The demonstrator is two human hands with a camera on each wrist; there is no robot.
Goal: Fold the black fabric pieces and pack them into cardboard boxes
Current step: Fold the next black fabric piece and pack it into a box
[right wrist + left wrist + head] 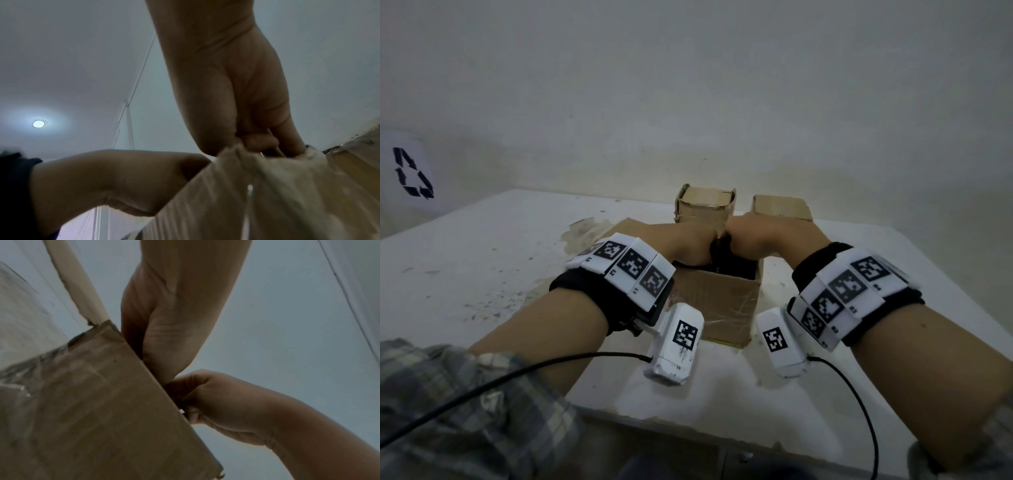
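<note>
An open cardboard box (726, 308) stands on the white table (500, 257) right in front of me. Black fabric (724, 255) shows in its mouth, between my two hands. My left hand (688, 243) reaches down into the box from the left; its fingers are hidden behind the box wall (102, 402). My right hand (767, 236) comes in from the right, knuckle to knuckle with the left. Its fingers (261, 142) are curled at the box rim (267, 194), and its thumb (193, 413) presses against them beside the wall.
Two more cardboard boxes (705, 205) (780, 207) stand upright just behind the open one, near the back wall. The table's front edge (688, 428) lies close below my forearms. Black cables (517, 377) trail from both wrist cameras.
</note>
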